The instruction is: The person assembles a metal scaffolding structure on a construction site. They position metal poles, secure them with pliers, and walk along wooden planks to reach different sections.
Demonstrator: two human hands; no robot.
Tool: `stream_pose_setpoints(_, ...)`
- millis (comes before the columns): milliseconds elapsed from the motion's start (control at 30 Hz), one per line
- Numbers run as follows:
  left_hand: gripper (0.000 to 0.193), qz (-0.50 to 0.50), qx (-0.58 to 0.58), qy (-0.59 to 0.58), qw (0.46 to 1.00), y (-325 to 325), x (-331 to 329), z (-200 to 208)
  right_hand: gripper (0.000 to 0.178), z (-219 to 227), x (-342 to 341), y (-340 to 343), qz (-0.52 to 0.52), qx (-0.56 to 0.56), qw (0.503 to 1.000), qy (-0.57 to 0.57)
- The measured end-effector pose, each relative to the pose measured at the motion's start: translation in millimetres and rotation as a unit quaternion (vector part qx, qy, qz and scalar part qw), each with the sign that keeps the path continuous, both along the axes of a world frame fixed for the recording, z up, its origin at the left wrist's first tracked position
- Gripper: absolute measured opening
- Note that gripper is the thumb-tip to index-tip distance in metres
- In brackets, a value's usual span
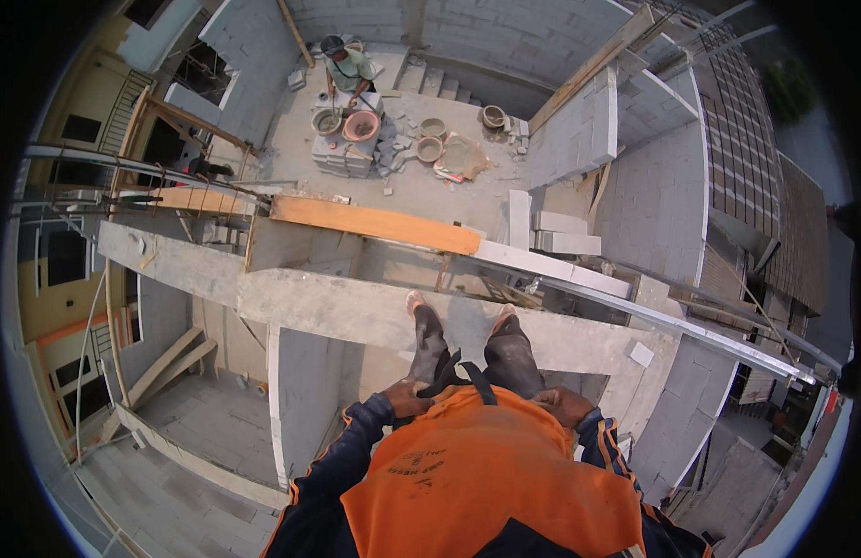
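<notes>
At the left side of my waist, my left hand (408,398) is closed, its fingers curled at the lower edge of my orange shirt (486,465). My right hand (566,406) is likewise closed on the shirt's edge at the other side; the cloth partly hides its fingertips. A black strap (477,381) hangs over the shirt between them. Below, my dark, dusty trousers (514,358) show, and both feet stand on a narrow grey concrete beam (356,305). Neither hand touches the beam or the boards ahead.
An orange-brown plank (375,223) and a long metal bar (635,299) run across in front of me. Drops to lower floors (189,409) lie on both sides of the beam. Far below, another person (349,70) works beside stacked blocks (342,160) and mortar tubs (362,126).
</notes>
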State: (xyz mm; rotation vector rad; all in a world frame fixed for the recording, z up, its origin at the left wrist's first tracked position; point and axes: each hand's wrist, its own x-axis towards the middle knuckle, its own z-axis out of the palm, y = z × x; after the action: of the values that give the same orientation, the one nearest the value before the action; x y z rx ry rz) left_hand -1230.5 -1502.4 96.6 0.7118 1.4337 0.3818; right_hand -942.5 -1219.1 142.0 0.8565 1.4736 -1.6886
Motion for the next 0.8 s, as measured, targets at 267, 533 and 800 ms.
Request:
stream_pose_setpoints(267, 0.064, -0.026, -0.044, 0.115, 0.992, 56, 67, -18, 0.034, -53, 33, 9, -0.007, -0.039, 0.999, -0.027)
stream_pose_setpoints(533, 0.054, -0.056, -0.06, 0.128, 0.988, 141, 164, -30, 0.052, -79, 91, 80, 0.123, -0.009, 0.992, 0.018)
stream_pose_setpoints(800, 0.051, 0.046, -0.132, -0.087, 0.986, 179, 220, -4, 0.048, -91, 160, 153, 0.143, 0.006, 0.989, 0.027)
